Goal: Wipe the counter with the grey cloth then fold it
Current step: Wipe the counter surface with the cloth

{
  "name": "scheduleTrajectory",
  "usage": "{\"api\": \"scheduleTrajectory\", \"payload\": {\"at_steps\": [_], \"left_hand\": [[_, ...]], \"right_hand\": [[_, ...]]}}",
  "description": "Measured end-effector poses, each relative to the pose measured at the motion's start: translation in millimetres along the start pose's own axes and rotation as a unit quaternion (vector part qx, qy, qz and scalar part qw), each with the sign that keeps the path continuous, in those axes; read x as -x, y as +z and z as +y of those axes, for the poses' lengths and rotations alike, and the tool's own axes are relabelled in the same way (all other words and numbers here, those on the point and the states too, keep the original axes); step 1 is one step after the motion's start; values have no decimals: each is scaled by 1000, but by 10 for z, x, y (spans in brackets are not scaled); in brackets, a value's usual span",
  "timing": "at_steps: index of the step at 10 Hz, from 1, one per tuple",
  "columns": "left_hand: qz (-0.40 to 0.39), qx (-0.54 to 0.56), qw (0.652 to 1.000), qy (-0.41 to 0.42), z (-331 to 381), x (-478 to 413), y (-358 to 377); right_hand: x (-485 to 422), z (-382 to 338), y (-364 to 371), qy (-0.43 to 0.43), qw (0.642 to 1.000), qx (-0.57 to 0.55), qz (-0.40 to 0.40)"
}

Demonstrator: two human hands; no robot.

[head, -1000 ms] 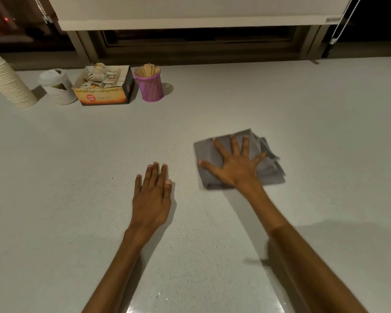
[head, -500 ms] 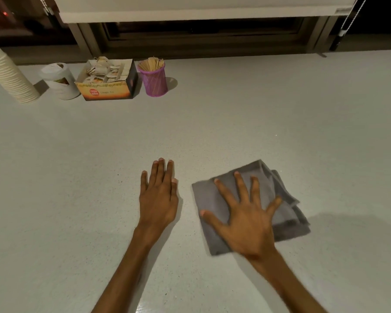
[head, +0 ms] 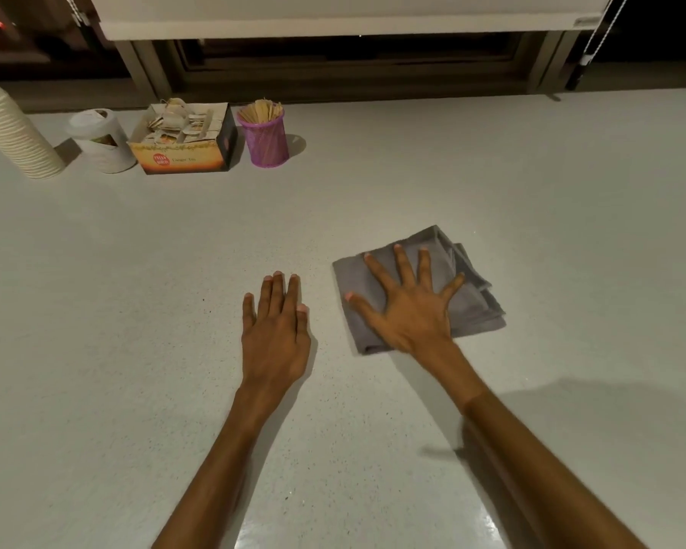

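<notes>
A person's right hand (head: pixel 406 311) presses flat, fingers splayed, on a soft grey folded cloth (head: pixel 472 295) right of centre on the pale speckled counter (head: pixel 531 192), left hand (head: pixel 276 334) flat and empty beside it; light and limp, the cloth looks best pinched at its corners.

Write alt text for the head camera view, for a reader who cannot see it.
A right hand, fingers spread, presses flat on a bunched grey cloth on a pale counter, while the left hand lies flat on the bare surface beside it. At the far left stand stacked paper cups, a white jar, a box of sachets and a purple cup of sticks.
</notes>
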State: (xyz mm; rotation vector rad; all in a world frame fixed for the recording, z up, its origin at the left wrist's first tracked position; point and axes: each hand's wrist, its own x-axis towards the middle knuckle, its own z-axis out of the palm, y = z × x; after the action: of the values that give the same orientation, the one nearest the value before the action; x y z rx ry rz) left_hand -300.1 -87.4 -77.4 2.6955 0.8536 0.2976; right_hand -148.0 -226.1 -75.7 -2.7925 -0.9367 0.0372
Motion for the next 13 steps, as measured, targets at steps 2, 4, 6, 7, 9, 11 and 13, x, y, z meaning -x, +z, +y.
{"api": "scheduleTrajectory", "payload": {"at_steps": [2, 4, 6, 7, 9, 11, 13], "left_hand": [[-4, 6, 1000, -4, 22, 11, -26], [-4, 0, 1000, -2, 3, -2, 0], [-4, -6, 1000, -5, 7, 5, -3], [-9, -11, 1000, -7, 34, 6, -34], [-14, -16, 1000, -5, 39, 25, -60], [-15, -18, 1000, 0, 3, 12, -23], [-15, -18, 1000, -8, 24, 12, -27]], "right_hand": [[-572, -109, -150, 23, 999, -32, -38], [265, -87, -52, -24, 1000, -6, 20], [548, -69, -26, -37, 999, -7, 9], [-90, -23, -114, -70, 996, -15, -50], [-338, -78, -148, -75, 995, -30, -56], [862, 128, -33, -102, 995, 11, 5], [373, 102, -94, -37, 999, 3, -22]]}}
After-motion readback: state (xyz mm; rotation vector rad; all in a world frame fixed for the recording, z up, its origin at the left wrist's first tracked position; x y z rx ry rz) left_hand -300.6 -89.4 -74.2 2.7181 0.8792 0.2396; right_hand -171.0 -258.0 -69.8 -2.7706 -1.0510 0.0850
